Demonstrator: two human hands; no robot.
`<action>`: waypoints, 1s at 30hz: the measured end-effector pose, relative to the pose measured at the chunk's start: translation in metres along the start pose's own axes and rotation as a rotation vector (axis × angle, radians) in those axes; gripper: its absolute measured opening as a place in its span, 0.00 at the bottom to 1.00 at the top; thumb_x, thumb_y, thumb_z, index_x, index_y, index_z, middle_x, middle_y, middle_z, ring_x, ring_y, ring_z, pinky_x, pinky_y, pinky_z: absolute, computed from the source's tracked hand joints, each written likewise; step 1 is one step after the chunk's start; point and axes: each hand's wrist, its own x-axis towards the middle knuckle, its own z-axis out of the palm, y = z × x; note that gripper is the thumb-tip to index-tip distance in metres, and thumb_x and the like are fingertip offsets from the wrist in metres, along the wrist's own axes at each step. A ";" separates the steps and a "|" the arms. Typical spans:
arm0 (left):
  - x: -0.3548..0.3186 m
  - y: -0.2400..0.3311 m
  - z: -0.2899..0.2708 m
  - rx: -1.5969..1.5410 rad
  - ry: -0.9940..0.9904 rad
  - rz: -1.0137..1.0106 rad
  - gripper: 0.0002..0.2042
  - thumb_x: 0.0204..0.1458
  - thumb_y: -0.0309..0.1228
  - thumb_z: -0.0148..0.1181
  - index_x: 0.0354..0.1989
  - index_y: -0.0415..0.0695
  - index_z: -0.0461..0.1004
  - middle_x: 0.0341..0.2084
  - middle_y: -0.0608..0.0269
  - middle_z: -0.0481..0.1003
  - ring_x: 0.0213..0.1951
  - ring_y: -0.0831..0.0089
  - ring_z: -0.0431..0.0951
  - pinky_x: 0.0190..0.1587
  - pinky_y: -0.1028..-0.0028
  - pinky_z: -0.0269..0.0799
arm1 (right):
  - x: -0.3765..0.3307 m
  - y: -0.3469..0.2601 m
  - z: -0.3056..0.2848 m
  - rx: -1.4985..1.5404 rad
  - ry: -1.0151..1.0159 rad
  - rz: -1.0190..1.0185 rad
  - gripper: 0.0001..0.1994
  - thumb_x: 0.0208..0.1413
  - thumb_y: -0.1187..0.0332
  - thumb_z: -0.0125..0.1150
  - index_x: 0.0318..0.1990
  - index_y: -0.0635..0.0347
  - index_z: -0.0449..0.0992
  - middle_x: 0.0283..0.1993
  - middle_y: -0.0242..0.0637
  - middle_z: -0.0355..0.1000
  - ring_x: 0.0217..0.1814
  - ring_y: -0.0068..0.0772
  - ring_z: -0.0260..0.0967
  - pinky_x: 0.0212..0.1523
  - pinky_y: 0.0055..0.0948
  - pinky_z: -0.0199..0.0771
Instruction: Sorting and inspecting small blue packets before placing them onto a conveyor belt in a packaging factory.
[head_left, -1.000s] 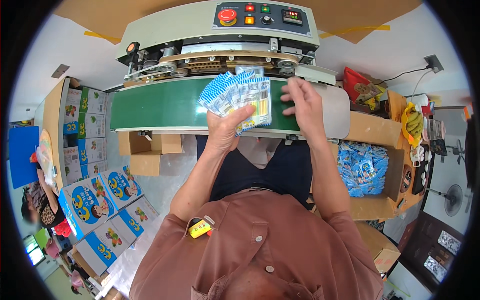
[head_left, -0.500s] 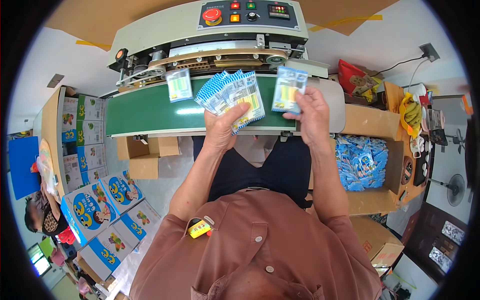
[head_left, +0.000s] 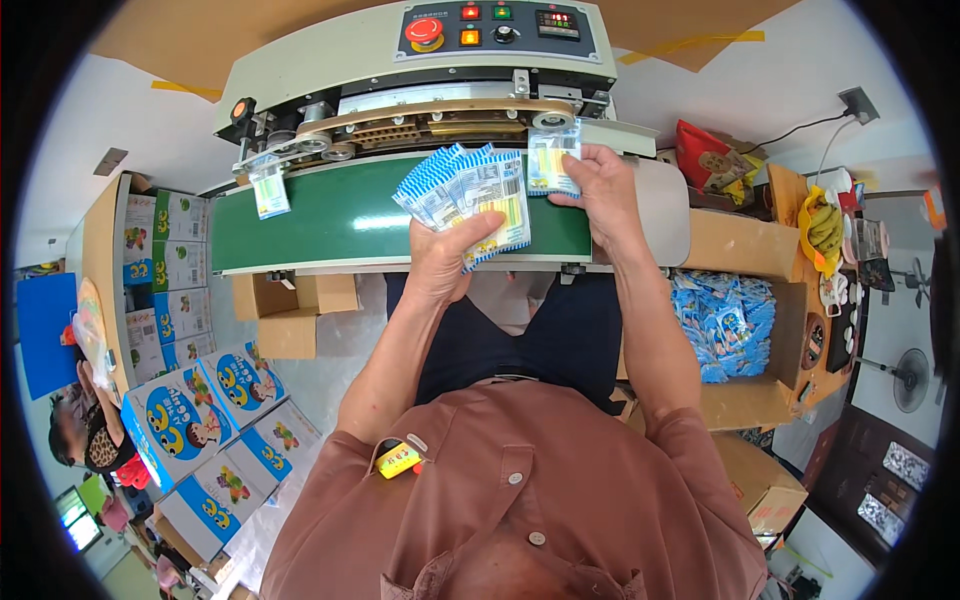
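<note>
A fanned stack of small blue-and-white packets (head_left: 465,190) is gripped in my left hand (head_left: 447,255), its thumb pressed across the front one. My right hand (head_left: 607,200) pinches a single packet (head_left: 549,165) by its right side. That packet's top edge is at the right end of the band sealing machine (head_left: 430,110), beside the round roller of its belt. On the far left of the green conveyor (head_left: 340,228), another packet (head_left: 270,190) hangs from the machine's belt by its top edge. Both hands are over the conveyor.
An open carton (head_left: 790,340) to the right holds a heap of blue packets (head_left: 722,325). Printed cartons (head_left: 180,420) are stacked at left, near another person (head_left: 95,430). An open brown box (head_left: 290,310) sits below the conveyor. Bananas (head_left: 825,225) lie on the side table.
My right hand has moved left and up, bringing its packet to the machine's belt. The other packet has travelled left along the machine. My left hand has hardly moved.
</note>
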 end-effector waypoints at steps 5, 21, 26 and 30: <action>0.002 0.000 0.000 0.004 -0.006 -0.021 0.24 0.46 0.17 0.67 0.54 0.35 0.71 0.46 0.52 0.78 0.44 0.64 0.81 0.47 0.66 0.80 | -0.005 -0.006 0.013 -0.059 -0.011 0.016 0.15 0.64 0.65 0.60 0.50 0.66 0.70 0.41 0.39 0.76 0.39 0.27 0.77 0.36 0.26 0.82; 0.006 -0.005 0.008 -0.007 0.026 -0.058 0.20 0.49 0.21 0.66 0.52 0.36 0.71 0.42 0.52 0.79 0.38 0.65 0.83 0.37 0.67 0.84 | -0.054 0.010 0.009 0.140 -0.127 -0.072 0.12 0.65 0.66 0.57 0.48 0.67 0.74 0.40 0.39 0.78 0.39 0.25 0.78 0.34 0.26 0.83; 0.006 0.000 0.001 0.070 0.019 -0.073 0.20 0.49 0.21 0.66 0.51 0.35 0.72 0.41 0.51 0.79 0.35 0.65 0.83 0.28 0.69 0.85 | -0.042 0.001 -0.015 0.165 0.056 -0.068 0.12 0.66 0.66 0.55 0.48 0.66 0.71 0.42 0.40 0.78 0.39 0.28 0.79 0.36 0.27 0.84; 0.009 0.005 0.000 0.107 0.022 -0.093 0.20 0.48 0.21 0.67 0.51 0.35 0.72 0.40 0.51 0.79 0.35 0.65 0.83 0.29 0.69 0.85 | -0.025 -0.007 -0.024 0.106 0.061 -0.034 0.13 0.65 0.64 0.56 0.48 0.65 0.71 0.42 0.39 0.77 0.38 0.26 0.79 0.32 0.25 0.83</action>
